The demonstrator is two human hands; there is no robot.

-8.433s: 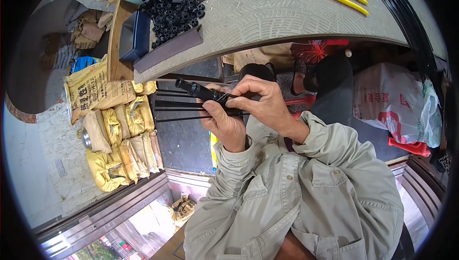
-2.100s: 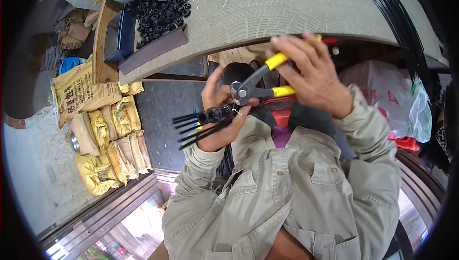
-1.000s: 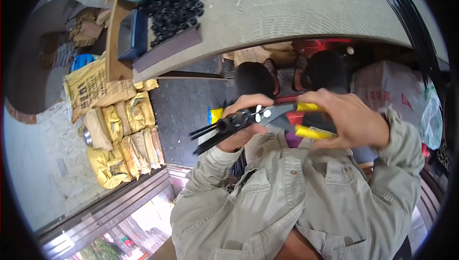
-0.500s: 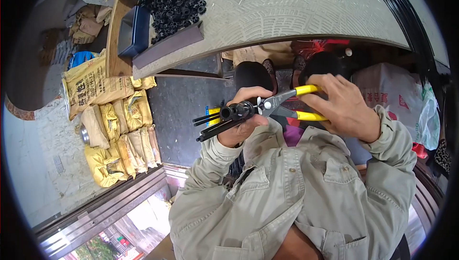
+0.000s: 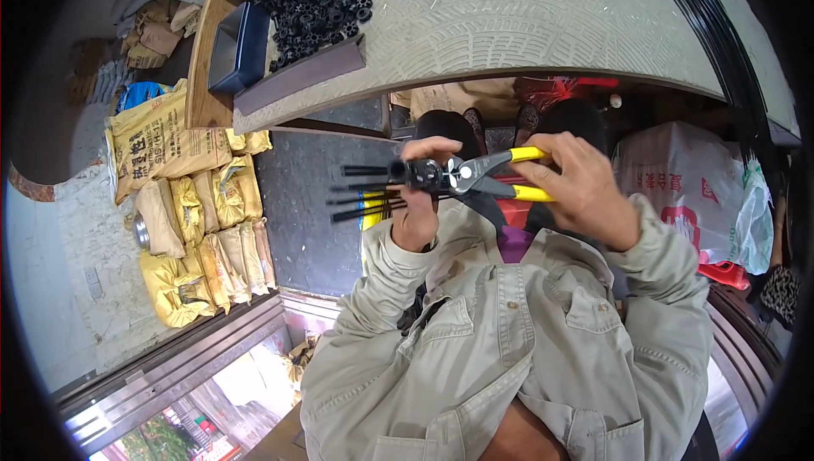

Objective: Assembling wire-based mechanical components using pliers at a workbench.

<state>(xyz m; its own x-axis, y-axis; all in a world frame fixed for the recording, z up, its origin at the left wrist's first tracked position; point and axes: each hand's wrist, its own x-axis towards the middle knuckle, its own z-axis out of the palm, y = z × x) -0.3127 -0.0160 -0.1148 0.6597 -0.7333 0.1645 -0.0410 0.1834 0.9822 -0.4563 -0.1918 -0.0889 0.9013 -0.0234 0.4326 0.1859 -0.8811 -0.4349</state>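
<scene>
My left hand (image 5: 417, 222) is wrapped round a black hub (image 5: 420, 174) with several thin black rods (image 5: 360, 192) that stick out to the left, partly blurred. In my right hand (image 5: 587, 183) is a pair of pliers (image 5: 527, 156) with yellow handles, its fingers curled about both grips. The pliers' grey jaws sit right at the hub's right side, next to a small bright metal piece or wire end. What exactly lies between the jaws is too small to tell. Both hands are above my lap, just in front of the bench edge.
A bench (image 5: 509, 33) runs across the far side, bearing a heap of small black plastic parts (image 5: 314, 11) and a dark blue bin (image 5: 237, 47). Yellow and brown sacks (image 5: 208, 232) lie at left. Black rods (image 5: 708, 28) lean at far right, near a white plastic bag (image 5: 670, 181).
Both hands have shifted a little to the left with the hub and pliers. The black rods now fan out wider, and the pliers' handles look slightly closer together.
</scene>
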